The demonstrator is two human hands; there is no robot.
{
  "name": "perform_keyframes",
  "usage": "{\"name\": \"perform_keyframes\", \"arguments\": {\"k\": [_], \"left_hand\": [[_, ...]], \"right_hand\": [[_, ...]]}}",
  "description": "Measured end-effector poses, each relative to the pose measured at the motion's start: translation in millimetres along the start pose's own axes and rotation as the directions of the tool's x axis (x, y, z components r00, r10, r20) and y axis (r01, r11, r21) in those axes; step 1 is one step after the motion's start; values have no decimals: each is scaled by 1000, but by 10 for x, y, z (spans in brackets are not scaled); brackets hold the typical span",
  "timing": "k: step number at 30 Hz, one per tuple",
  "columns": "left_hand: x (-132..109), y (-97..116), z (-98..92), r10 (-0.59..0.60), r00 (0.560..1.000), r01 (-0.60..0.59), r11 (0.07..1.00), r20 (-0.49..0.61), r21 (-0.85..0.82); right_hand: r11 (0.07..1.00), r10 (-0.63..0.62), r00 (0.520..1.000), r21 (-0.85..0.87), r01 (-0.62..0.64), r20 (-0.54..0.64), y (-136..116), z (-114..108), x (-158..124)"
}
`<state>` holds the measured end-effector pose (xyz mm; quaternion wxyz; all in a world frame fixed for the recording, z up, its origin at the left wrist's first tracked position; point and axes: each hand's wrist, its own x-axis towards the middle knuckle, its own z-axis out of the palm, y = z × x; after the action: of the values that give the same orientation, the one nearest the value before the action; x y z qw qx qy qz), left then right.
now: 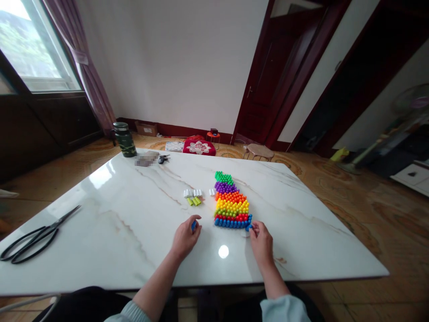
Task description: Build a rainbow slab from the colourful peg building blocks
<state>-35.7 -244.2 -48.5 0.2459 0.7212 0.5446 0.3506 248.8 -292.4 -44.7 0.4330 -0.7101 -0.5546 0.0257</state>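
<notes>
A block of small round beads lies on the marble-patterned table, sorted into colour bands: green beads (224, 178), purple beads (226, 188), orange beads (231, 197), yellow beads (233, 206), then red and, nearest me, blue beads (231, 223). My right hand (262, 240) pinches a blue bead (248, 228) at the near right corner of the block. Left of the block, my left hand (186, 237) is curled around a blue piece (193, 225), partly hidden by the fingers. Beyond it sit white pieces (193, 193) and yellow-green pieces (194, 201).
Large black-handled scissors (36, 239) lie at the left of the table (110, 237). A dark green flask (124, 139), a blurred-out item (146, 158) and keys (163, 158) are at the far left. Past the far edge stand a red stool (199, 147) and a round stool (259, 150).
</notes>
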Motion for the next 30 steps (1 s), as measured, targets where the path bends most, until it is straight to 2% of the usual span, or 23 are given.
{"name": "perform_keyframes", "arguments": {"k": [3,5,6,8,10,13,16,20,24,28,30], "left_hand": [[6,-20,19,-7,1000,7,1000,-5,-25],[10,-32,32,-8,1000,8,999,-11,-46],[11,-36,36,-6,1000,5,998,-14,-56],[10,-36,41,5,1000,-7,997,-23,-74],[6,-28,40,15,999,-19,995,-41,-97],[-3,-17,33,47,995,-59,988,-84,-145],[-8,-27,33,120,989,-134,974,-86,-182],[-10,-65,53,158,984,-170,968,-79,-185],[-6,-79,64,166,984,-174,966,-58,-193],[0,-40,35,151,988,-151,965,-18,-212],[1,-14,14,163,986,-155,965,21,-213]], "right_hand": [[997,4,994,71,3,-108,-123,-35,-56],[992,21,978,126,6,-206,-299,-19,-123],[987,25,976,162,11,-217,-410,15,-161],[968,0,992,247,30,-123,-662,149,-236],[940,-69,994,338,36,84,-922,357,-293],[901,-62,933,421,-100,354,-1240,711,-307],[880,30,868,399,-258,496,-1406,966,-237],[806,122,789,403,-433,603,-1457,1061,-150],[680,201,743,455,-575,639,-1458,974,-163],[475,392,685,502,-722,614,-1441,834,-202],[388,414,670,546,-743,617,-1425,789,-219]]}}
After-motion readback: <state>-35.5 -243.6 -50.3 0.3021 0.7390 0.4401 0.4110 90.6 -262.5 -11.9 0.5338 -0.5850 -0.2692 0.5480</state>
